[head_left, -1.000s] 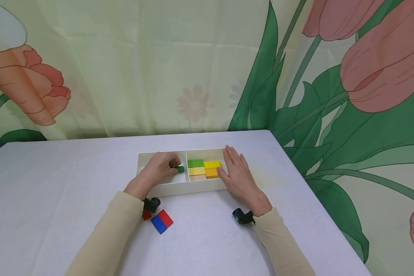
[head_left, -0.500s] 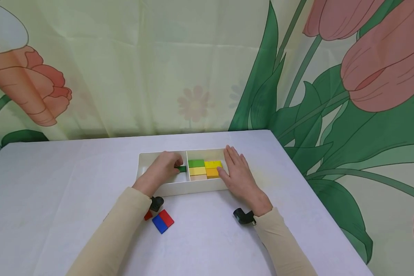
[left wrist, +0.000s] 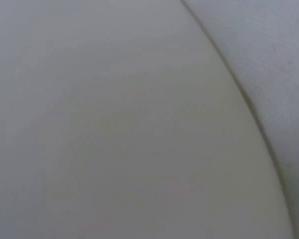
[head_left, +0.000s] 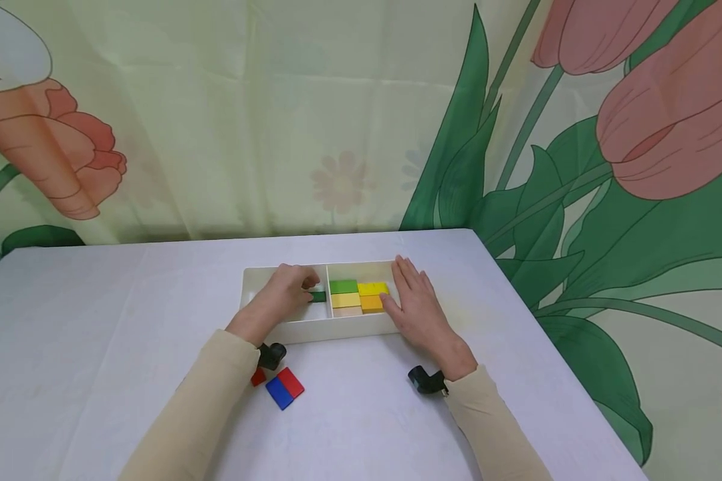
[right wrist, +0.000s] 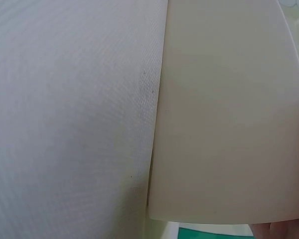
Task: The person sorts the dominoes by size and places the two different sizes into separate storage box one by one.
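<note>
Counting one white rectangular plastic-looking box (head_left: 337, 329). In its right compartment (head_left: 361, 270), five rectangular blocks: one light green (head_left: 343, 286), one pale yellow (head_left: 345, 300), one beige (head_left: 346, 311), one bright yellow (head_left: 373, 288), one orange-yellow (head_left: 372, 304). In its left compartment (head_left: 261, 276), one dark green block (head_left: 318, 296). Before the box, three: one blue block (head_left: 279, 393), two red blocks (head_left: 291, 383) (head_left: 257, 377). At the box, one left hand (head_left: 283, 292), one right hand (head_left: 420, 307); before it, two black wrist cameras (head_left: 272, 356) (head_left: 426, 380).

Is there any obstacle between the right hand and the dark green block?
Yes: the box's white divider stands between the right hand and the dark green block, and yellow blocks lie on the hand's side.
</note>
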### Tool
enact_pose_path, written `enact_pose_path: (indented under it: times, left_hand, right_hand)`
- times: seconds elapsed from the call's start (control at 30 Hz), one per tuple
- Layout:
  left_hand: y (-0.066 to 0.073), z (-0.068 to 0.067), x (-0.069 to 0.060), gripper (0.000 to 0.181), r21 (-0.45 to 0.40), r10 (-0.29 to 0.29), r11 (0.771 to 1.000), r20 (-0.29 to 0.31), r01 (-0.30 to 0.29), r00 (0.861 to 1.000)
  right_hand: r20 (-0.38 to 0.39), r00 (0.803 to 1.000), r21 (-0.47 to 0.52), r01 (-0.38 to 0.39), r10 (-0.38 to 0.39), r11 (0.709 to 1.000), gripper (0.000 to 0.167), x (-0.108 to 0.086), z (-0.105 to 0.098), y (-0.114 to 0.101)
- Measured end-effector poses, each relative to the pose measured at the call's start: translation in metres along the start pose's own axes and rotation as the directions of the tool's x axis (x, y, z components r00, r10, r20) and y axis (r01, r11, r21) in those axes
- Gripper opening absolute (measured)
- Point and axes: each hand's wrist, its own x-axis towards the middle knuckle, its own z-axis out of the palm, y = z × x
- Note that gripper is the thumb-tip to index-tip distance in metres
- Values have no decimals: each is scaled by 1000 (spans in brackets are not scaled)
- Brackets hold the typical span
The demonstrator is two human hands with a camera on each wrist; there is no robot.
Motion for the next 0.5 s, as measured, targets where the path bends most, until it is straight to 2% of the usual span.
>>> enact_pose_path:
  times: [0.27, 0.5]
  left_hand:
    - [-5, -4, -4, 31, -57, -26, 998, 28, 27, 999]
    - [-9, -2, -1, 28, -33, 8, 999, 17, -7, 1000]
  right_hand:
    - [-5, 1000, 4, 3, -3, 1000, 71, -1, -1, 1]
    - [2, 1000, 22, 7, -7, 1000, 71, -1, 1, 2]
